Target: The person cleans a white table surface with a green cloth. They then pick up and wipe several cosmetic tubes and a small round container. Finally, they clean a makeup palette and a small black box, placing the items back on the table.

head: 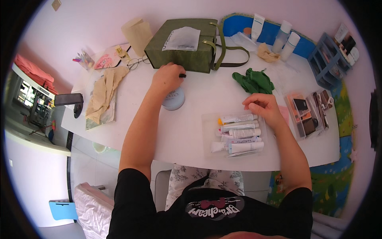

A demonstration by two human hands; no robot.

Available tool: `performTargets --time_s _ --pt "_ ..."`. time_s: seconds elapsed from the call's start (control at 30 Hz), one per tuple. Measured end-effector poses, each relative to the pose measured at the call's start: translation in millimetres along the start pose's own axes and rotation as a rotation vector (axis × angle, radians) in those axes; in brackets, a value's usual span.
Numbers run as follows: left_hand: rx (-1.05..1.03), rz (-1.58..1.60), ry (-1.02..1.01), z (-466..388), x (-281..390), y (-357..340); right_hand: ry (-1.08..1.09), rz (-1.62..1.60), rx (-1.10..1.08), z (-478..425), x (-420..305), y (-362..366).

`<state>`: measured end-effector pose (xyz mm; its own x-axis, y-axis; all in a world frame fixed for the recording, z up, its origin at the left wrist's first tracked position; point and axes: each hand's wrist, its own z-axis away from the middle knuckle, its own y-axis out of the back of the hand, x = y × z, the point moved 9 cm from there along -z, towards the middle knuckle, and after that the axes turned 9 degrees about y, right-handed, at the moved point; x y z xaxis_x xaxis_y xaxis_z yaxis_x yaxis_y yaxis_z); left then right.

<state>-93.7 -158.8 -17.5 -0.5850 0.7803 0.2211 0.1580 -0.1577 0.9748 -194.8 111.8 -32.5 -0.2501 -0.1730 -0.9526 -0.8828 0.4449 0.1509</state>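
Note:
My left hand (pixel 169 77) is at the front side of a dark green box-shaped bag (pixel 182 59), its fingers around a small black object (pixel 182 76) that is mostly hidden. Partly under that wrist lies a round light-blue container (pixel 173 100). My right hand (pixel 262 108) hovers or rests by the upper right corner of a clear plastic tray (pixel 209 134), fingers curled loosely with nothing visible in them. Several squeeze tubes (pixel 244 133) lie side by side in the tray. Just beyond my right hand sits a crumpled green cloth (pixel 255 81).
Beige cloth (pixel 104 92) and eyeglasses (pixel 135 63) lie at left, near a phone on a stand (pixel 70 100). Bottles (pixel 290 46) and a blue-grey organizer (pixel 326 61) stand at back right. A divided clear box (pixel 309 115) holds cosmetics at right.

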Motion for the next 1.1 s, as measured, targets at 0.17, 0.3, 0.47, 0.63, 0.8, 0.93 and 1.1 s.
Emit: performTargets --time_s 0.17,0.3,0.47,0.63,0.8,0.93,1.1 --pt "0.037 -0.017 -0.059 -1.1 2.9 -0.1 0.023 0.000 -0.010 1.3 -1.2 -1.2" --pt "-0.061 0.039 0.015 -0.4 2.4 0.0 0.030 0.000 -0.019 0.9 0.0 -1.2" --pt "-0.070 0.096 0.023 0.6 6.8 1.5 0.043 -0.010 -0.019 -0.5 -3.5 -2.2" --pt "-0.017 0.074 -0.055 5.5 11.2 -1.9 0.021 -0.002 -0.039 -2.4 -5.5 -6.0" --pt "0.009 0.081 -0.216 9.9 33.6 -7.3 0.047 0.023 -0.034 1.6 -4.6 -3.8" --pt "0.013 0.000 -0.324 25.5 56.6 -17.7 0.051 0.028 -0.037 0.2 -5.2 -5.4" --pt "-0.034 0.162 -0.422 51.1 90.9 -18.3 0.046 0.061 -0.047 1.6 -5.9 -4.7"
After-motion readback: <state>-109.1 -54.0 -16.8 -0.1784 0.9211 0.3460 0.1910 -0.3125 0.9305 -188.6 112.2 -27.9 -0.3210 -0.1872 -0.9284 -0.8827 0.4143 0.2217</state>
